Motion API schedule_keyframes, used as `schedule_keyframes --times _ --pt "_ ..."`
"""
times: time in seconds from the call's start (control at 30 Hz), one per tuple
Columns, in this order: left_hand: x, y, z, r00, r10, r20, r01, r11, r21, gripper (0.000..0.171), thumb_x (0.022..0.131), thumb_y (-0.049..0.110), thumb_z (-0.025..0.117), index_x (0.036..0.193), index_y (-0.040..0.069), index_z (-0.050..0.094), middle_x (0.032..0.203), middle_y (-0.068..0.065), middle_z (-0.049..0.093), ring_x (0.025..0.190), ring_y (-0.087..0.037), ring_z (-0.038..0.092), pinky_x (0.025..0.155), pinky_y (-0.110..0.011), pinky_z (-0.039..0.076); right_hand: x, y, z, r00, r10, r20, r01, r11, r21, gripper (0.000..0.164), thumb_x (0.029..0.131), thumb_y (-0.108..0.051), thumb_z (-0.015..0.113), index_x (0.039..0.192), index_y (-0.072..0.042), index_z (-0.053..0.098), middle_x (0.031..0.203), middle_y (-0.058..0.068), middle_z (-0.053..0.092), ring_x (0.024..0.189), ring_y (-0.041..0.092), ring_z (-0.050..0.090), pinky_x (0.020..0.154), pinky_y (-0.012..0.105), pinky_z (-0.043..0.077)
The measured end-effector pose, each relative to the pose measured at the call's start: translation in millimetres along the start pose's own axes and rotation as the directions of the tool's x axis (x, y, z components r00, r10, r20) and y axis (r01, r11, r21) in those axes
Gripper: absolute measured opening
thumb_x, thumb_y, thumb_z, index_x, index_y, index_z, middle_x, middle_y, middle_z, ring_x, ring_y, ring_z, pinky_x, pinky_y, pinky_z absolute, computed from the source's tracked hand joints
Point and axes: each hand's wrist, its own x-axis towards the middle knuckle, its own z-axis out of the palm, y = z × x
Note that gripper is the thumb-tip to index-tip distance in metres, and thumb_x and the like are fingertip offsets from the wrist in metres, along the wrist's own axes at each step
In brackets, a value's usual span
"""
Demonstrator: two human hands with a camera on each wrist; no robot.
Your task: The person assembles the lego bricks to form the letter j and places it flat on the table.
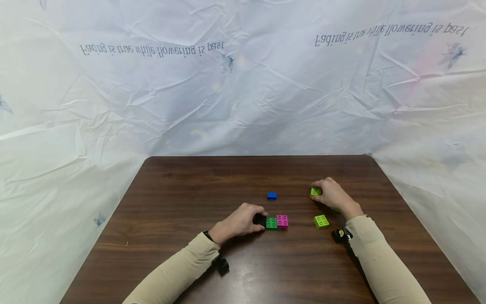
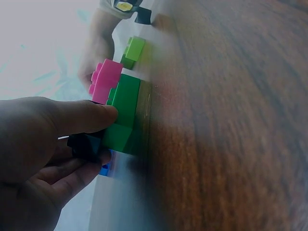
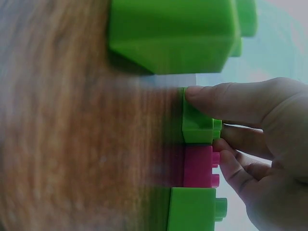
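My left hand (image 1: pixel 243 219) pinches a black toy brick (image 2: pixel 85 146) between thumb and fingers. It sits at the near end of a long green brick (image 2: pixel 127 103); a pink brick (image 1: pixel 282 221) is on the other end, with green studs showing between. At the right, my right hand (image 1: pixel 334 195) pinches a lime green brick (image 3: pixel 197 118) close over the table, thumb on one side and fingertips by its studs. Beside that brick in the right wrist view are another pink brick (image 3: pixel 198 166) and a lime brick (image 3: pixel 192 209), mostly hidden by the hand in the head view.
A loose lime brick (image 1: pixel 320 221) lies in front of my right hand, and a small blue brick (image 1: pixel 271 195) lies behind the assembled bricks. The brown wooden table (image 1: pixel 182 181) ends at a wrinkled white sheet (image 1: pixel 243 105) behind and at both sides.
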Motion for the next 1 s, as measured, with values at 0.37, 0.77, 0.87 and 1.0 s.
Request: schedule_keyframes --times 0.37,0.77,0.87,1.0 --pt "-0.5 0.0 1.1 1.000 -0.014 0.006 0.014 1.000 -0.008 0.032 0.083 0.023 0.078 0.113 0.015 0.070 0.113 0.002 0.071 0.103 -0.010 0.064 0.083 -0.022 0.052 -2.1 -2.1 -2.2 1.000 -0.022 -0.003 0.022 1.000 -0.012 0.042 0.087 -0.019 0.074 0.124 -0.002 0.065 0.112 0.016 0.066 0.106 0.038 0.054 0.084 0.055 0.047" --pt "-0.4 -0.1 2.8 1.000 -0.006 0.006 0.006 1.000 -0.009 0.031 0.083 0.022 0.078 0.112 0.015 0.070 0.112 0.001 0.071 0.101 -0.010 0.065 0.081 -0.020 0.052 -4.3 -1.3 -3.0 0.999 -0.033 0.001 0.033 0.999 -0.004 0.042 0.088 -0.020 0.074 0.125 -0.002 0.065 0.114 0.018 0.065 0.105 0.037 0.054 0.084 0.053 0.047" --pt "-0.5 0.0 2.5 1.000 -0.004 0.003 0.004 1.000 -0.006 0.031 0.083 0.022 0.078 0.112 0.015 0.070 0.112 0.001 0.071 0.101 -0.011 0.065 0.082 -0.020 0.052 -4.5 -1.3 -4.6 0.999 -0.035 0.009 0.035 0.999 -0.005 0.042 0.088 -0.020 0.073 0.125 -0.002 0.065 0.115 0.018 0.064 0.106 0.037 0.055 0.084 0.053 0.048" --pt "-0.5 0.2 2.5 1.000 -0.004 0.002 0.004 1.000 -0.005 0.031 0.083 0.023 0.078 0.112 0.015 0.070 0.112 0.001 0.071 0.102 -0.012 0.065 0.082 -0.021 0.052 -4.1 -1.7 -6.7 0.999 -0.039 0.017 0.039 0.999 -0.010 0.042 0.088 -0.020 0.073 0.125 -0.002 0.065 0.117 0.017 0.065 0.107 0.038 0.056 0.086 0.054 0.048"
